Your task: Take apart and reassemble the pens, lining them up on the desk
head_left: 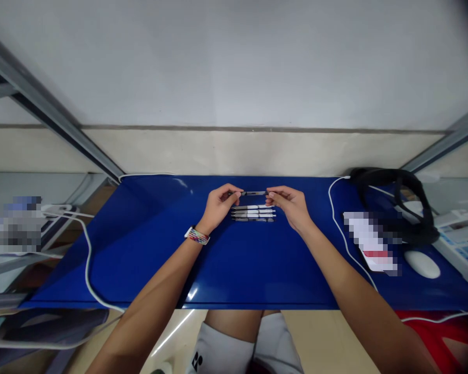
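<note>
A pen (255, 193) lies level between my two hands, one end in each. My left hand (223, 201) pinches its left end between thumb and fingers; a patterned woven watch band (197, 235) circles that wrist. Its right end is pinched by my right hand (290, 202). Just nearer to me, several similar pens (253, 213) lie side by side on the blue tabletop (257, 270), with dark and white sections along their barrels. My fingers cover both tips of the held pen.
At the right are a black headband-like device (417, 192), a blurred-out phone-like item (370, 244), a white mouse (422, 264) and a white cable (339, 223). Another white cable (88, 259) hangs over the left edge. A pale wall (234, 150) backs the table; metal posts (97, 156) flank it.
</note>
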{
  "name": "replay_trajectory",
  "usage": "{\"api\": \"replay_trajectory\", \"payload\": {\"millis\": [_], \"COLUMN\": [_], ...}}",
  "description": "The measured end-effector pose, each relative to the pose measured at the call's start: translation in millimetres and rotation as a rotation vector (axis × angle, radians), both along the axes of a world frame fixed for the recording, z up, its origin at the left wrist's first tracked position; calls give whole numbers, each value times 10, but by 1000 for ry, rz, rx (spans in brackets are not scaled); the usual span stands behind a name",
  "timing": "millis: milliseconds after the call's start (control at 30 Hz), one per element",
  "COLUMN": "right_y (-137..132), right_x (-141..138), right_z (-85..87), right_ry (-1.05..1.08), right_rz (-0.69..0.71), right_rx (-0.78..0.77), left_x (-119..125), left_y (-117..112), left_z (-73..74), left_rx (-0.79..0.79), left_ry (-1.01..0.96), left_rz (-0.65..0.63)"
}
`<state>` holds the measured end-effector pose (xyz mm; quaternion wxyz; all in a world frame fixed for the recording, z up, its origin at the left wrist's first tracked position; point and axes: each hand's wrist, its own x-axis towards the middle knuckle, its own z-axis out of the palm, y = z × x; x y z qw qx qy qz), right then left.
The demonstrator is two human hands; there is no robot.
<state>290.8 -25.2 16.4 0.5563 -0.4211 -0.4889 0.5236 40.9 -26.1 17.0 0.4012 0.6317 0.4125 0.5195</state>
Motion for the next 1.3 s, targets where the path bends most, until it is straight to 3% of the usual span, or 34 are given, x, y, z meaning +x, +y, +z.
{"api": "replay_trajectory", "payload": {"millis": [300, 567, 700, 867, 1033, 1200, 1300], "right_y": [-63, -53, -37, -9, 4, 7, 9], "right_x": [-58, -63, -57, -40, -30, -17, -3], "right_z": [34, 31, 22, 15, -5, -5, -4], "right_ry": [-70, -58, -52, -24, -10, 0, 12], "right_rz": [6, 19, 9, -17, -4, -26, -23], "right_rx": [82, 100, 90, 63, 60, 38, 40], "left_x": [-21, -14, -18, -32, -56, -64, -78], "left_y": [26, 32, 12, 1, 17, 24, 35], "left_z": [-14, -59, -29, 40, 18, 11, 14], "left_rx": [-75, -137, -86, -10, -17, -24, -29], "left_ry": [-93, -28, 67, 28, 142, 34, 93], "left_rz": [-35, -5, 37, 33, 54, 16, 41]}}
